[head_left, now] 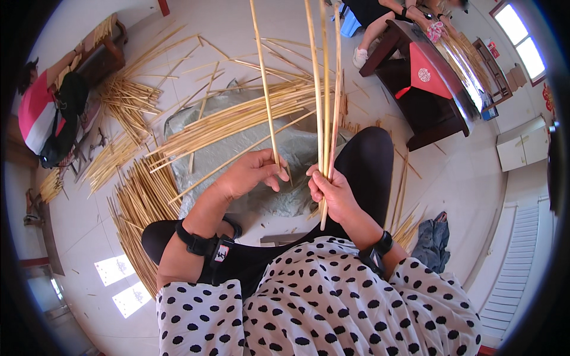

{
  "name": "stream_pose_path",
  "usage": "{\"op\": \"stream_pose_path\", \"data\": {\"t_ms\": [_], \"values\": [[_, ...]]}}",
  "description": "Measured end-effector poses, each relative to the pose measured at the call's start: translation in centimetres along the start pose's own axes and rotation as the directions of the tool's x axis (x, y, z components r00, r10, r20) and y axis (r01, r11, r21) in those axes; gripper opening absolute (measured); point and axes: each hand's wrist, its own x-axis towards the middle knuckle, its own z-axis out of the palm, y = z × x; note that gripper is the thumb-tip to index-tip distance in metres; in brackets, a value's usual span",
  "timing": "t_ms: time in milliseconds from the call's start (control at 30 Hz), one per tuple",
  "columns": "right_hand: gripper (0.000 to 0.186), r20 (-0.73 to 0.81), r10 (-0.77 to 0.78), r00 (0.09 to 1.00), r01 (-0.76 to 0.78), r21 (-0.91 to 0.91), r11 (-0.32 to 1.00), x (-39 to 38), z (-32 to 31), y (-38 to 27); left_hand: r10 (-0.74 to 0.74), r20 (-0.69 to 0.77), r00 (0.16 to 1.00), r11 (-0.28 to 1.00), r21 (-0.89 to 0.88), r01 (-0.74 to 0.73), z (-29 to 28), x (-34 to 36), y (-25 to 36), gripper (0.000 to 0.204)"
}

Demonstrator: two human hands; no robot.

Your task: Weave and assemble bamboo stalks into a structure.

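Stalks point(326, 89), straw-coloured and slender, stand nearly upright in the right hand point(333, 196) at the centre of the frame, its fingers clenched round their lower ends. Just beside it, the left hand point(252, 175) grasps a single stalk point(265, 89) more loosely, between thumb and curled fingers, with the top leaning slightly left. Beyond both hands, a layer of loose stalks point(249, 115) lies across a grey-green plastic sheet point(231, 154). Left of centre, a dense pile of stalks point(133, 219) covers the floor. A seated person point(35, 118) occupies the upper left; a red cloth point(424, 74) hangs over a dark wooden table point(436, 136) at upper right.
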Motion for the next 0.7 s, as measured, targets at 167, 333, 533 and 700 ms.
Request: {"op": "stream_pose_path", "data": {"t_ms": [167, 333, 533, 700], "values": [[0.011, 0.043, -0.034, 0.998, 0.037, -0.063, 0.997, 0.0, 0.1, 0.2, 0.008, -0.011, 1.0, 1.0, 0.009, -0.007, 0.3, 0.0, 0.4, 0.016], [0.012, -0.006, -0.021, 1.0, 0.021, 0.034, 0.999, 0.0, 0.2, -0.2, -0.014, -0.001, 1.0, 0.991, 0.132, 0.014, -0.1, 0.1, -0.8, 0.013], [0.02, -0.032, -0.017, 0.999, 0.022, 0.16, 0.987, 0.0, -0.3, -0.7, -0.098, 0.102, 0.99, 0.945, 0.323, 0.061, 0.8, 0.0, -1.3, 0.009], [0.024, -0.041, 0.002, 0.999, 0.006, 0.195, 0.981, -0.3, 0.0, -1.0, -0.145, 0.097, 0.985, 0.889, 0.449, 0.087, 1.4, -0.1, -1.3, 0.009]]}}
